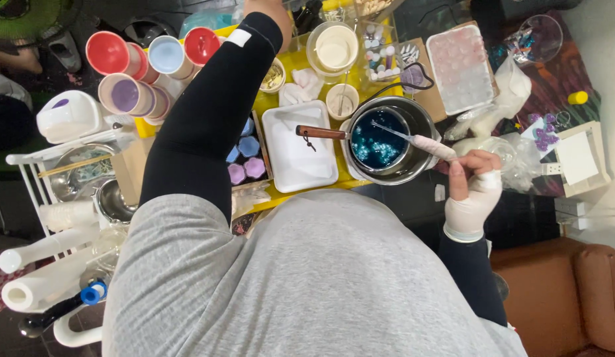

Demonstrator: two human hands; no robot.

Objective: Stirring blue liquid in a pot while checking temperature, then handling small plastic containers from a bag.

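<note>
Hands split: right hand (475, 180), gloved, is gripping a pale-handled stirrer (413, 140) whose long axis is running far-left into the blue liquid of the steel pot (420, 119) just left of it. Left hand is reaching far beyond the desk (291, 66), out of frame — grip unknown.

A grey heathered short-sleeved top is worn over the torso, filling the lower middle of the view. Under it, tight black long sleeves are worn on both arms. A small white rectangular patch is seen on the left sleeve near the wrist. The left hand (271, 5) is cut off by the top edge. The right hand (471, 186) is covered by a thin whitish glove, bunched at the wrist, with the cuff lapped over the black sleeve end.
</note>
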